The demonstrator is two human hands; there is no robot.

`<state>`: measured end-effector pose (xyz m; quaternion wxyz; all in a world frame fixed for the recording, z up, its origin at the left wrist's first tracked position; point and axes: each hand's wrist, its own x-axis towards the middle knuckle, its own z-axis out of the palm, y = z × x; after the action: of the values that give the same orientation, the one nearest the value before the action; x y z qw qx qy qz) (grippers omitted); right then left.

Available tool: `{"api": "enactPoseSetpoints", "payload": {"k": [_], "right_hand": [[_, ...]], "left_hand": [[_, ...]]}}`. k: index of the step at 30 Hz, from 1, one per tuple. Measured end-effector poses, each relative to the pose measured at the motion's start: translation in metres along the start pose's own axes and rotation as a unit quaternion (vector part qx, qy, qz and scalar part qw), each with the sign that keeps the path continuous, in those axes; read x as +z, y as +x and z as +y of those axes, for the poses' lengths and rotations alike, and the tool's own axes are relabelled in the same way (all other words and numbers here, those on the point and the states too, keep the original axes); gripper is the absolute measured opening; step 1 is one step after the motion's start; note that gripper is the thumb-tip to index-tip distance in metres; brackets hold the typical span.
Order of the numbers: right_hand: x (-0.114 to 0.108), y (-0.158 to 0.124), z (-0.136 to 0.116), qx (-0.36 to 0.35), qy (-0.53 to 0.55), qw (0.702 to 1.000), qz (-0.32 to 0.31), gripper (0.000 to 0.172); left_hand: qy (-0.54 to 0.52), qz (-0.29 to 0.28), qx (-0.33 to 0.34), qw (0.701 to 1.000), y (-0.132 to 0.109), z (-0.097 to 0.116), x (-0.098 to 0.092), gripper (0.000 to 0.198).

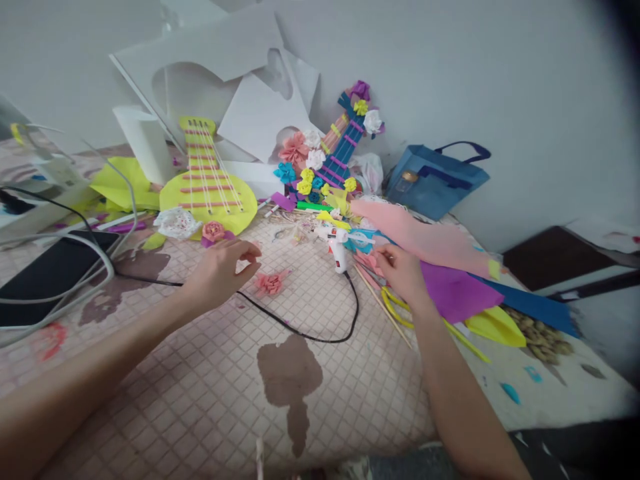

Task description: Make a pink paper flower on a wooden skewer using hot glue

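My left hand (227,265) hovers over the table left of a pink paper flower (271,283), its thumb and index finger curved with a gap between them and nothing visible in it. My right hand (401,268) is over the craft papers, thumb and fingertips pinched together; whatever they hold is too small to make out. Between the hands, a white glue gun (338,252) rests on the table with its black cord (320,340) looping toward the left. A yellow paper guitar (203,193) with white strings leans at the back, a rose-like pink flower (213,231) at its base.
A blue paper guitar (345,150) with paper flowers leans against the wall. Pink paper (425,237), purple paper (457,293) and wooden sticks (385,307) lie at right. A blue bag (435,180) stands behind. At left are a black tablet-like object (55,273) and cables.
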<state>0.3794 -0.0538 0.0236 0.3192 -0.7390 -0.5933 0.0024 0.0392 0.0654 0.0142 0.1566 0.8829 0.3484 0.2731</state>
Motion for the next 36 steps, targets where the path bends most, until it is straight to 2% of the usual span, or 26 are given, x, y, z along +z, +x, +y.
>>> {"api": "enactPoseSetpoints", "payload": {"k": [2, 4, 8, 13, 17, 22, 25, 28, 32, 34, 36], "right_hand": [[-0.016, -0.006, 0.004, 0.008, -0.015, 1.0, -0.013, 0.024], [-0.025, -0.013, 0.006, 0.02, -0.058, 0.996, -0.064, 0.026], [-0.02, -0.024, 0.005, 0.026, -0.144, 0.974, -0.172, 0.015], [-0.002, -0.025, 0.003, 0.032, -0.188, 0.967, -0.171, 0.015], [-0.01, -0.024, -0.001, 0.03, -0.191, 0.966, -0.17, 0.013], [-0.023, -0.025, -0.008, 0.037, -0.08, 0.981, -0.174, 0.011], [-0.019, -0.026, -0.008, -0.005, -0.055, 0.979, -0.197, 0.006], [-0.012, -0.026, -0.009, -0.044, -0.073, 0.974, -0.212, 0.002], [-0.007, -0.025, -0.01, -0.033, -0.07, 0.979, -0.187, 0.009], [-0.003, -0.025, -0.01, -0.025, -0.08, 0.984, -0.155, 0.018], [0.004, -0.024, -0.009, -0.031, -0.104, 0.985, -0.137, 0.026]], "left_hand": [[-0.015, 0.001, -0.009, 1.0, -0.007, 0.002, -0.001, 0.023], [-0.02, -0.005, -0.021, 1.0, -0.012, 0.003, 0.0, 0.025], [-0.023, -0.005, -0.032, 0.999, -0.017, 0.0, 0.004, 0.023], [-0.032, 0.008, -0.042, 0.999, -0.018, -0.002, 0.003, 0.02], [-0.03, 0.003, -0.053, 0.998, -0.02, -0.002, 0.0, 0.02], [-0.03, -0.001, -0.055, 0.998, -0.019, 0.001, -0.002, 0.021], [-0.029, 0.003, -0.049, 0.998, -0.019, 0.003, -0.002, 0.019], [-0.041, 0.015, -0.026, 0.999, -0.022, 0.005, 0.0, 0.016], [-0.061, 0.027, 0.047, 0.997, -0.029, 0.016, 0.008, 0.012], [-0.074, 0.006, 0.105, 0.992, -0.034, 0.024, 0.013, 0.011], [-0.073, -0.043, 0.153, 0.985, -0.038, 0.032, 0.018, 0.011]]}}
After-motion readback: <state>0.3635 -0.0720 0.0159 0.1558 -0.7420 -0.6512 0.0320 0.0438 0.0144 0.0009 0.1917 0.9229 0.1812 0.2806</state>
